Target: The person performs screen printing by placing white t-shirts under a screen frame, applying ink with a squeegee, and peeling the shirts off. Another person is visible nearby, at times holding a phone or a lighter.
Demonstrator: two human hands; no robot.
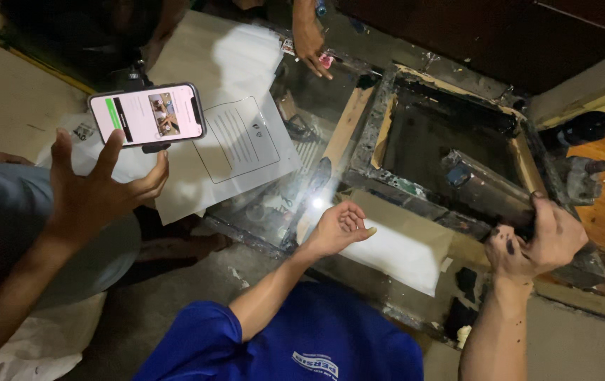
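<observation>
Glass covers the low surface [316, 99], gleaming under a light. Up and to the left of the left hand [339, 227] lies a white rectangular printed sheet [240, 141]; a plain white sheet [405, 248] lies just right of it. The left hand hovers half-curled, palm up, holding nothing. The right hand [536, 243] is clenched around the near edge of the ink-smeared wooden frame [373, 134]. Far left, another person's hand [87, 190] reaches for a phone [149, 114].

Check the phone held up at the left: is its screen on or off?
On. The phone shows a bright white screen with a green bar and a small picture, lit against the dim floor; another person's hand sits just beneath it.
</observation>
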